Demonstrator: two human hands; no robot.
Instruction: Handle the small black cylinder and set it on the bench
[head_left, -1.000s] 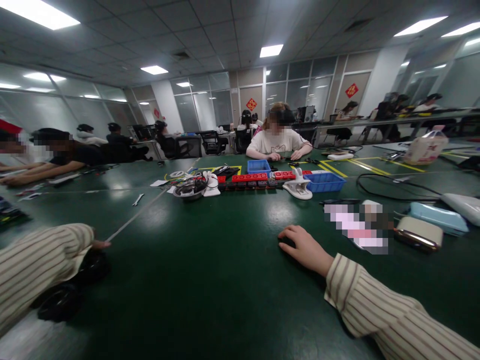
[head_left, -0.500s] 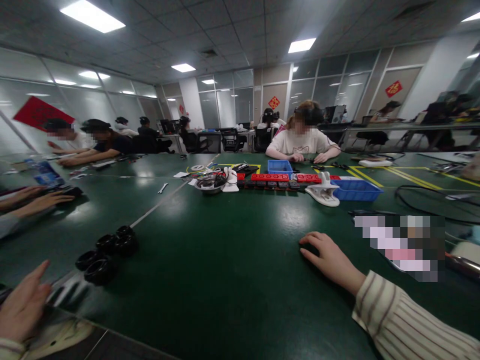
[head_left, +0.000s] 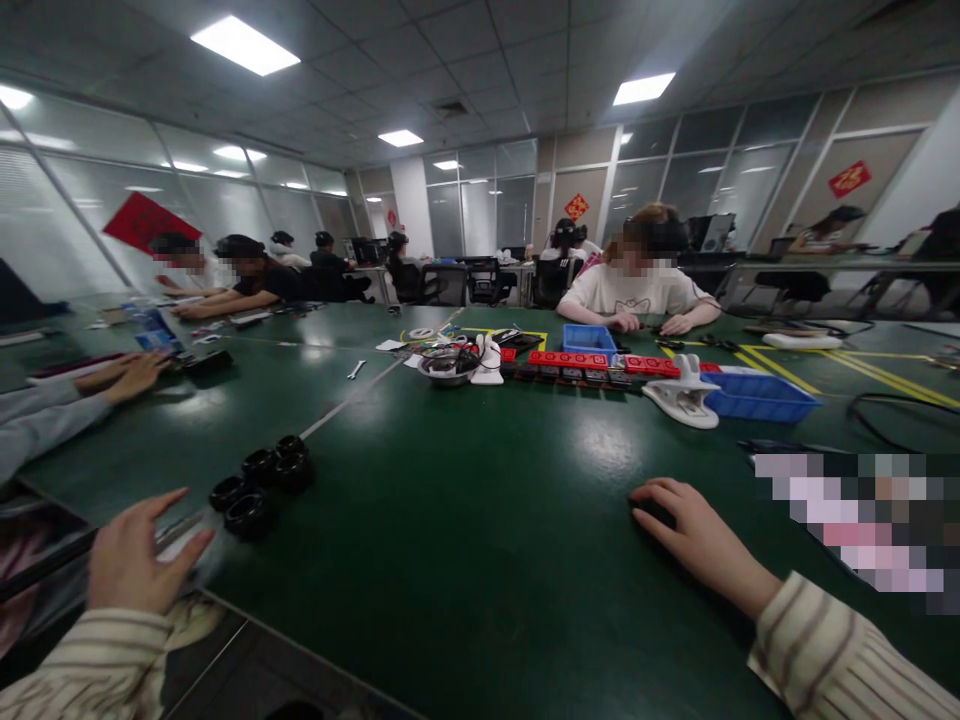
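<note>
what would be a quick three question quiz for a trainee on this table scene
1. Multiple choice: which of these is nearest the left hand?
A) white clip
B) black rings
C) red blocks

2. True or false: the wrench lies farther left than the metal bowl.

3. Fill in: the two bins on the table are coloured ____.

Key: 1 B; 2 true; 3 blue
</note>
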